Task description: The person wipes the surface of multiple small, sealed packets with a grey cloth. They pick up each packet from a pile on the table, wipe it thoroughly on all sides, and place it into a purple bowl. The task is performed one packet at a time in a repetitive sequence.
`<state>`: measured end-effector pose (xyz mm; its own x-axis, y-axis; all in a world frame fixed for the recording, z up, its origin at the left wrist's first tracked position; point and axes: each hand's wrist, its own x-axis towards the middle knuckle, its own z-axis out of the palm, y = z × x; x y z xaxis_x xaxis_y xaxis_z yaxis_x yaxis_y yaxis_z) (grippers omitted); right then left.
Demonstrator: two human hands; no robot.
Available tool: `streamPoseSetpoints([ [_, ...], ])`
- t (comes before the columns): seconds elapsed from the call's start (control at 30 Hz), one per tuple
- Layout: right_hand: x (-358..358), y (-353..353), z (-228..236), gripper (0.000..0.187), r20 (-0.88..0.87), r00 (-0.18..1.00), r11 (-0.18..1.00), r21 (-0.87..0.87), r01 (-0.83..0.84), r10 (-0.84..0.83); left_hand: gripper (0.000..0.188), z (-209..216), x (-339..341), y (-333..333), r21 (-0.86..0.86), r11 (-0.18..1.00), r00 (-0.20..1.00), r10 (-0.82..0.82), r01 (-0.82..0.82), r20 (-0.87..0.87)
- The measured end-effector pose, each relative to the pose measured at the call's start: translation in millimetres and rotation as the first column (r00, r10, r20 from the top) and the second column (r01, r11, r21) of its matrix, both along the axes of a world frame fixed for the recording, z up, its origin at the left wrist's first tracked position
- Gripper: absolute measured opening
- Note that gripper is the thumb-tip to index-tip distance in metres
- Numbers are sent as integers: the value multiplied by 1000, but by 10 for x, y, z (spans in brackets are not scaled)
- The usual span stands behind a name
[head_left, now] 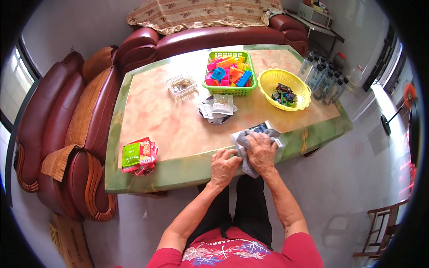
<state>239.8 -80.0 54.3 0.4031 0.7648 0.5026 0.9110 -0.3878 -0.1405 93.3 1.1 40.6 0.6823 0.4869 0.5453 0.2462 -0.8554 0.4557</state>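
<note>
My right hand (261, 152) is closed over a bunched grey cloth (250, 169) at the table's near edge. Under the cloth lies a flat white and dark item (261, 127), perhaps a packet or box; most of it is covered, so its kind is unclear. Just to the left, my left hand (225, 167) has its fingers curled in at the near corner of that item, by the cloth's edge. What those fingertips grip is hidden. Beyond my hands, several white sachets (222, 105) are heaped on a dark round dish (201, 113).
A green basket (240, 92) of bright plastic blocks and a yellow bowl (263, 82) of small dark items stand farther back. Clear bottles (322, 80) cluster at right. A clear container (182, 86) and red and green packets (139, 156) sit left on the table (178, 134).
</note>
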Motion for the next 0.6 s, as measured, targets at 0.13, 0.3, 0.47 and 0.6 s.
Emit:
streamPoseSetpoints([
  [0.13,448,-135,-117,43,47,997,997,50,54,-57,13,-122,285,41,-245,970,989,41,-5,139],
  [0.3,816,-309,-287,44,-43,988,963,221,153,-147,40,84,466,631,-967,163,862,443,196,249],
  [0.47,773,-306,-224,45,-57,986,954,250,168,-159,41,101,700,1119,-993,110,859,504,42,93],
  [0.6,761,-336,-234,45,-72,985,952,256,169,-156,42,85,692,1250,-995,104,874,483,-3,48],
])
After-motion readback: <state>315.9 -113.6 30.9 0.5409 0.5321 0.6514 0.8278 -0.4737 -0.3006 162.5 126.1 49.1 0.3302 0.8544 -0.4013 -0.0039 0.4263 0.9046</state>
